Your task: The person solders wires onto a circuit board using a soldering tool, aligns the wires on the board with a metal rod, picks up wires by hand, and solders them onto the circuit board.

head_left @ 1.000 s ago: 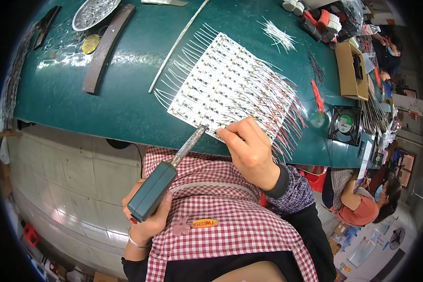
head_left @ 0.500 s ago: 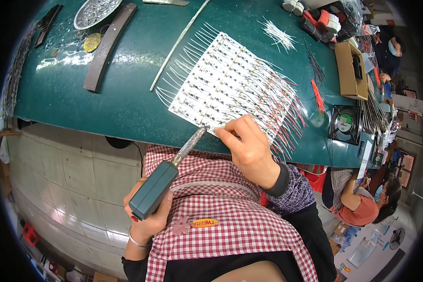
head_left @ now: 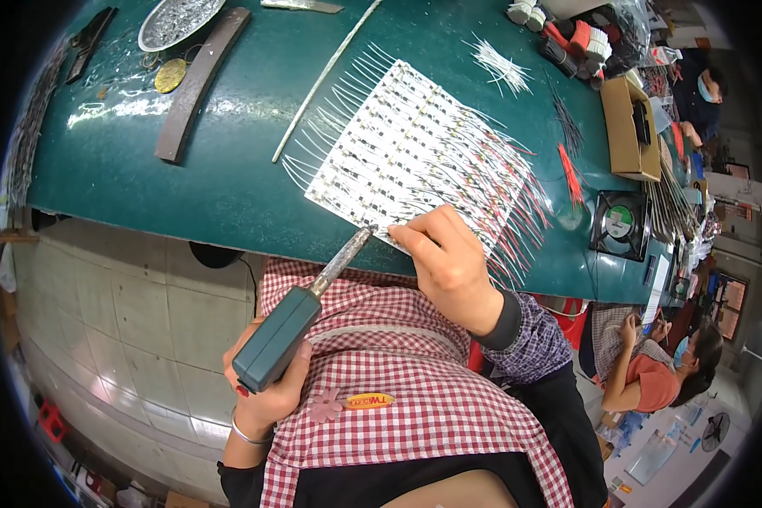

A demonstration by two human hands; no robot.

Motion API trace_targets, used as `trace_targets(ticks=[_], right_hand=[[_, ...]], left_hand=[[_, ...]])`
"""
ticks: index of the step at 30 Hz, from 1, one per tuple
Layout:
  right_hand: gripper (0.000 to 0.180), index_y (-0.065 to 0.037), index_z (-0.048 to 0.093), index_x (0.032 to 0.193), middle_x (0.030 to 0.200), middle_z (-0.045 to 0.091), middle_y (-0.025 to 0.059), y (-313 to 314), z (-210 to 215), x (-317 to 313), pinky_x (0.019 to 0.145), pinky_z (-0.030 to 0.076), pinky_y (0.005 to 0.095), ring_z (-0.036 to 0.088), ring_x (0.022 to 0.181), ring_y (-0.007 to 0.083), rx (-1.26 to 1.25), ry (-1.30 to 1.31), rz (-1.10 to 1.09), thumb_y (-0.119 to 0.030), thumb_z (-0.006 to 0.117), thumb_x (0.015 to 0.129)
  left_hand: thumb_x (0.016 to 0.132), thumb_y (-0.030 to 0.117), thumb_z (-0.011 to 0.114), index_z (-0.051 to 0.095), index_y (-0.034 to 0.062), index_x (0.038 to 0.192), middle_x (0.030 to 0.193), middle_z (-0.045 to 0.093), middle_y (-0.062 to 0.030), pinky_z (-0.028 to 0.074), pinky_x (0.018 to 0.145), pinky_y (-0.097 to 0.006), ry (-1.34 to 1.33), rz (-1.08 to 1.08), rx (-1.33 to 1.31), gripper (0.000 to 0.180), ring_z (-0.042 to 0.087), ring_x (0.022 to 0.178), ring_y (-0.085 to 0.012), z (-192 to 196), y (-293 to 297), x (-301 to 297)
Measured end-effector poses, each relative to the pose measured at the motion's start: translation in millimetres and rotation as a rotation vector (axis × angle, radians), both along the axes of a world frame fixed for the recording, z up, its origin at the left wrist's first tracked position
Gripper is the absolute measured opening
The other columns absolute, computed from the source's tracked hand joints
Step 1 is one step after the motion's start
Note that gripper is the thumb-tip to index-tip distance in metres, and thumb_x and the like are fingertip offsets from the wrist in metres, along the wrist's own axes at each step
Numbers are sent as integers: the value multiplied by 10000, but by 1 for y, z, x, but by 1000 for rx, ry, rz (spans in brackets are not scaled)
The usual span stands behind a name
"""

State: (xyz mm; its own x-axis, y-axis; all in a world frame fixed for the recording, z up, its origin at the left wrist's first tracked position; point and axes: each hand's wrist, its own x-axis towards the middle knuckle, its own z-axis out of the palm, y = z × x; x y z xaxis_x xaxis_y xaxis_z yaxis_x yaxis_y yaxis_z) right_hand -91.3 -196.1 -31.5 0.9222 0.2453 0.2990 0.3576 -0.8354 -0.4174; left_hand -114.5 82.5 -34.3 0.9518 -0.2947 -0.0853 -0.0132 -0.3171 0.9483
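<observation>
My left hand (head_left: pixel 271 372) is wrapped round the green handle of a soldering iron (head_left: pixel 278 339). Its metal tip reaches the near edge of a white circuit board panel (head_left: pixel 366 173), close to small dark parts there. At that same edge my right hand (head_left: pixel 449 262) is closed in a pinch, thumb and forefinger together just right of the tip. What the pinch holds is too small to make out. Rows of white, red and black wires stick out from the panel, white ones on its left side and a dense mix on its right.
Left of the panel lie a thin rod (head_left: pixel 326 80), a dark metal bar (head_left: pixel 201 89), a yellow disc (head_left: pixel 170 75) and a silver dish (head_left: pixel 178 24). Loose white wires (head_left: pixel 501 66), red wires (head_left: pixel 570 175), a fan (head_left: pixel 621 223) and a cardboard box (head_left: pixel 631 131) are right. Two people sit beyond.
The iron and my left hand stay nearly still. My right fingers have shifted very slightly at the panel's edge. At the right, the seated person's arms have moved.
</observation>
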Motion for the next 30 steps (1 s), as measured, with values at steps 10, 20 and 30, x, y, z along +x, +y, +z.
trace_targets(ticks=[10,20,30], right_hand=[[330,0,699,999,834,599,91,1,2,0,612,476,350,578,743,252,1,7,-34,110,686,688],[310,8,686,1014,865,598,90,6,8,1,606,489,359,577,768,257,-87,34,-23,83,685,713],[325,73,660,1009,891,550,112,7,12,1,674,500,324,528,833,255,-223,48,38,-10,632,697]], left_hand=[[717,-27,746,703,-47,905,861,682,-165,538,631,-329,-15,-17,9,195,682,701,-274,-1,-1,1],[709,-32,742,698,-49,893,857,679,-166,530,613,-328,-37,-27,2,190,676,688,-272,-2,-2,1],[712,-41,744,695,-44,905,846,666,-147,506,574,-319,6,-38,-11,198,655,653,-258,-7,-3,-1]])
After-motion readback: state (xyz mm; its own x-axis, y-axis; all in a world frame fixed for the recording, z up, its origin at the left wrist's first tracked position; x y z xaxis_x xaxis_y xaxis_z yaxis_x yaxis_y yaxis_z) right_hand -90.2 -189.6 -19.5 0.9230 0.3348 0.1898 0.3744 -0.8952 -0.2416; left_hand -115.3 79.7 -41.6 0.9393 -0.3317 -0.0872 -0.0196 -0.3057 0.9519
